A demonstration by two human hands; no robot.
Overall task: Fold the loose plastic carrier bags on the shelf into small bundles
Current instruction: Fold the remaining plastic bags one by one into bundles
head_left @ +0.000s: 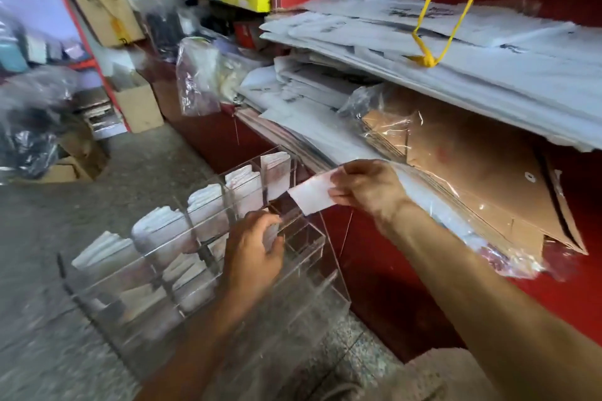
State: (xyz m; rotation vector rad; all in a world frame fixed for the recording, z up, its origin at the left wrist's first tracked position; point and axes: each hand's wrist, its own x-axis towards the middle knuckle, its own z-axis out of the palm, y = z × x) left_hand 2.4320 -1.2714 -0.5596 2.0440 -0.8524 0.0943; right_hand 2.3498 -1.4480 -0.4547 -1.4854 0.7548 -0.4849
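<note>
The right hand (365, 192) pinches a folded white bag (311, 194) just beside the shelf (374, 257) edge. The left hand (257, 247) grips another small white bundle (271, 233) at the clear acrylic organiser (303, 238). Print on the stacked bags (488, 52) is too blurred to read.

Soft daylight, motion blur, warped edges

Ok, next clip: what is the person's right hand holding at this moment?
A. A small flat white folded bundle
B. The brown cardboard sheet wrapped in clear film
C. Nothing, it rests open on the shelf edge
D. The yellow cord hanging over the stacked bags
A: the right hand pinches a small white folded bundle between thumb and fingers, just above the clear acrylic organizer, apart from the yellow cord higher up.
</note>
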